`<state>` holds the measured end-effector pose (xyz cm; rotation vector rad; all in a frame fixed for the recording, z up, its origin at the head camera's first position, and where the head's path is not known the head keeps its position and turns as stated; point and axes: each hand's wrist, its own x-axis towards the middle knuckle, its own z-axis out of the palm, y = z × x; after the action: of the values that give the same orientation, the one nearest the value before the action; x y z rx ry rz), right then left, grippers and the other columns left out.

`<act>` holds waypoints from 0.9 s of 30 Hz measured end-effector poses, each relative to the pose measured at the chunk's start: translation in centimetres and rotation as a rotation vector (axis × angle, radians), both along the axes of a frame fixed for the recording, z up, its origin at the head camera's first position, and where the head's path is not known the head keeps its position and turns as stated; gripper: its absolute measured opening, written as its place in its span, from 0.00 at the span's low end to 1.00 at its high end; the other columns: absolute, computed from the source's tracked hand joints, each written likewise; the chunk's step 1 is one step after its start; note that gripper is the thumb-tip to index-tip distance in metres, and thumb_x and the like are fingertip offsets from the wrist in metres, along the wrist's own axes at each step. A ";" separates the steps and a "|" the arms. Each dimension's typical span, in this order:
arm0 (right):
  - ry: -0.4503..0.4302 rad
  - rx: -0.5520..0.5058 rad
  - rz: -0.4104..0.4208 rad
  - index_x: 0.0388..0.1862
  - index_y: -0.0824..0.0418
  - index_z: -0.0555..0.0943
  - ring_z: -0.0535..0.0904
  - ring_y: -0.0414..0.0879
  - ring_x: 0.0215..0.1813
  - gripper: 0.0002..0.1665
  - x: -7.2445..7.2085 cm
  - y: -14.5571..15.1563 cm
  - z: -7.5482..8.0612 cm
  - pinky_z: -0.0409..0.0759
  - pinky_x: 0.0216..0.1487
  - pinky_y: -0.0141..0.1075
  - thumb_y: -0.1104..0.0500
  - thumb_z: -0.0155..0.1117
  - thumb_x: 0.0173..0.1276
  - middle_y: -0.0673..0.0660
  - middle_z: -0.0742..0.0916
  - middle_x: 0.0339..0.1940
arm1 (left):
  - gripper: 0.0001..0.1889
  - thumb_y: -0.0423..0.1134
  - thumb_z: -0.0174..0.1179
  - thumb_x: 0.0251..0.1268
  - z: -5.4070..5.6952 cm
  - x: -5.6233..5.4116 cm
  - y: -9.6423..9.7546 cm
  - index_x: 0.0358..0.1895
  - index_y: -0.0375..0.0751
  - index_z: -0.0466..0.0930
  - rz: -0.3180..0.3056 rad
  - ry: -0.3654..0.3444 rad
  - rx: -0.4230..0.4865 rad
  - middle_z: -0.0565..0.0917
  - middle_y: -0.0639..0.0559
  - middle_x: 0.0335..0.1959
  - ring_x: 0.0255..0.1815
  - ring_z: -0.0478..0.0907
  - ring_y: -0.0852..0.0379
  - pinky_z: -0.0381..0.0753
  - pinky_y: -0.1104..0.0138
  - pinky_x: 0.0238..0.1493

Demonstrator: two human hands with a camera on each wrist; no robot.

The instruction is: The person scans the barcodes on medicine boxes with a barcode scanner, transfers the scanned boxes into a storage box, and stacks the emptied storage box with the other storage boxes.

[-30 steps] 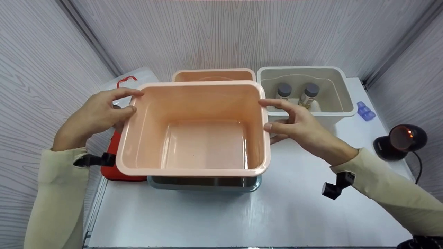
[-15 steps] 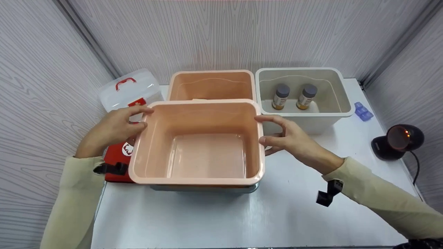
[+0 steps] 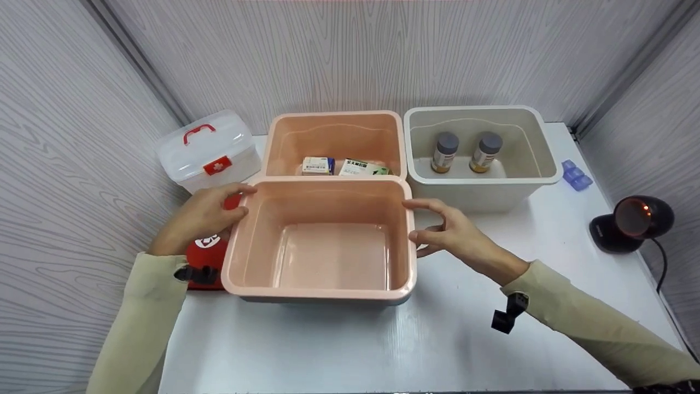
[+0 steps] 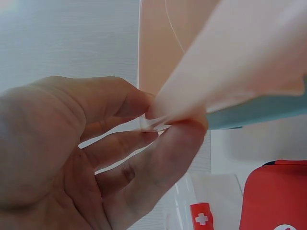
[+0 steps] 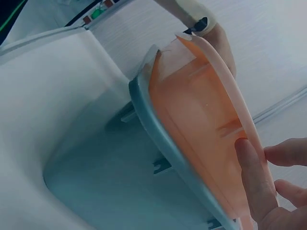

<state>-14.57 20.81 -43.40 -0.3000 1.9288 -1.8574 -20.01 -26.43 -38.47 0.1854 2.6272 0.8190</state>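
My left hand [image 3: 205,216] pinches the left rim of a peach plastic bin [image 3: 331,257], thumb and fingers on either side of the edge in the left wrist view. At the opposite side, my right hand [image 3: 456,232] holds the right rim between thumb and fingers. Nothing lies inside this bin. Beneath it stands a blue-green bin [image 5: 115,167]; in the right wrist view the peach bin's lower part is down inside it, the peach rim still above the blue one. From the head view the blue-green bin is mostly hidden.
Behind, a second peach bin [image 3: 336,137] contains medicine boxes [image 3: 318,166]. A cream bin [image 3: 476,194] holds two grey-capped bottles [image 3: 444,152]. At left are a clear first-aid box [image 3: 205,145] and a red pouch [image 3: 208,262]. A purple pill organizer [image 3: 576,175] and black scanner-like device [image 3: 631,224] are at right.
Both hands have lowered the peach bin toward me and down into the blue-green bin. The first-aid box and the medicine boxes behind have come into view.
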 end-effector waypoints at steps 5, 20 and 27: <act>-0.004 0.006 -0.007 0.84 0.65 0.65 0.95 0.50 0.46 0.41 -0.3 0.1 -0.7 0.93 0.50 0.53 0.70 0.68 0.76 0.76 0.78 0.75 | 0.28 0.38 0.59 0.82 -0.5 -0.3 0.3 0.81 0.46 0.71 -0.015 0.008 -0.021 0.87 0.35 0.50 0.28 0.89 0.53 0.91 0.64 0.34; -0.020 0.034 -0.031 0.85 0.64 0.65 0.94 0.50 0.44 0.42 -0.2 0.8 -2.3 0.94 0.51 0.52 0.69 0.68 0.75 0.82 0.84 0.64 | 0.30 0.40 0.61 0.84 -1.3 -1.2 1.2 0.83 0.44 0.68 -0.017 -0.101 0.040 0.85 0.34 0.61 0.40 0.94 0.48 0.95 0.56 0.41; -0.004 0.060 -0.007 0.83 0.65 0.66 0.93 0.50 0.46 0.41 -0.7 0.9 -2.3 0.94 0.48 0.52 0.70 0.68 0.74 0.77 0.83 0.67 | 0.30 0.41 0.59 0.82 -0.8 -1.3 1.7 0.82 0.45 0.69 -0.054 -0.061 -0.097 0.85 0.35 0.60 0.43 0.91 0.47 0.94 0.55 0.44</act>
<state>-15.27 21.71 -45.70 -0.2702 1.9817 -1.7992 -21.33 -24.73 -39.30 0.2015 2.5860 0.6674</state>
